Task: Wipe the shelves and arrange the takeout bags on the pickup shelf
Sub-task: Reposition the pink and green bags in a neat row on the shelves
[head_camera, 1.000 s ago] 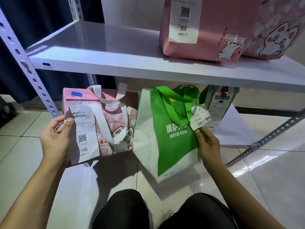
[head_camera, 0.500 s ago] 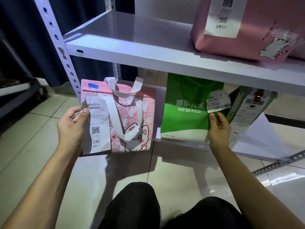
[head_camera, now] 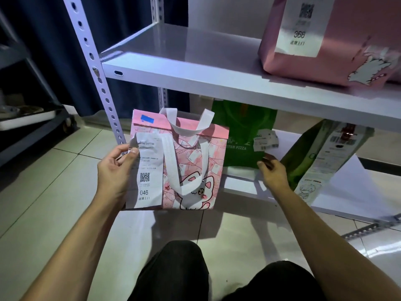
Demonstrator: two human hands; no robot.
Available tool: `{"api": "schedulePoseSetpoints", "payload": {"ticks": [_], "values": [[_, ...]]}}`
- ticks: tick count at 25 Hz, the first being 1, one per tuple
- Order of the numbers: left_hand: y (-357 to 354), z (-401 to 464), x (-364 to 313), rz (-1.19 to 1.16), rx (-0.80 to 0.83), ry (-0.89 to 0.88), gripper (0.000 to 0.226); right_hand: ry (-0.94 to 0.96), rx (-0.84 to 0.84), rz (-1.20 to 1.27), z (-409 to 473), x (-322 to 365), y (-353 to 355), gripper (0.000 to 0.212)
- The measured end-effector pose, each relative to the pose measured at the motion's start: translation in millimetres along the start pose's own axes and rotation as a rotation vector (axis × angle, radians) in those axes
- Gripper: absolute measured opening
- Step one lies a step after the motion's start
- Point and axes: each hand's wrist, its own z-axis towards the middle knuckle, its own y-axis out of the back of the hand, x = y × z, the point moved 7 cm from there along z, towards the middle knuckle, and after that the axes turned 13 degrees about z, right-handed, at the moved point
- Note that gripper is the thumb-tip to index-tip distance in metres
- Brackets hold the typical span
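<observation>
Pinching the left edge of the pink cat-print bag (head_camera: 191, 168) between thumb and curled fingers, the left hand (head_camera: 115, 170) holds it upright at frame centre, in front of the lower shelf (head_camera: 347, 192); its receipt (head_camera: 147, 170) reads 046. Right of centre, the right hand (head_camera: 273, 172) touches the green Mister Pizza bag (head_camera: 243, 135) standing on that shelf; whether it grips is unclear. Another pink bag (head_camera: 338, 38), labelled 366, sits on the upper shelf (head_camera: 184, 61) at upper right.
</observation>
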Motion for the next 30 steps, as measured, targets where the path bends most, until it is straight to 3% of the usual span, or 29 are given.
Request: {"api": "schedulePoseSetpoints", "payload": {"ticks": [4,8,10,14,21,30], "values": [[-10.4,-4.1,-2.8,0.003,0.039,0.031,0.008,-0.056,-0.029,0.084,-43.3,19.0,12.0,0.034],[-20.1,-11.6,-15.6,-0.019,0.101,0.032,0.007,0.099,0.278,0.106,-112.4,73.7,-13.1,0.021],[-21.7,-14.1,-30.0,-0.035,0.140,0.020,0.008,0.186,0.330,0.116,-138.9,103.0,-20.6,0.016],[-3.0,-13.9,-74.3,-0.114,0.147,0.015,0.007,0.305,0.261,0.199,-172.0,158.0,-22.9,0.011],[31.9,-6.7,-180.0,-0.199,0.104,-0.128,0.014,0.574,0.301,0.433,-219.7,305.0,-18.8,0.018],[14.0,51.0,-289.1,-0.223,-0.060,-0.350,0.013,0.761,0.103,0.637,-167.5,415.4,-28.4,0.016]]}}
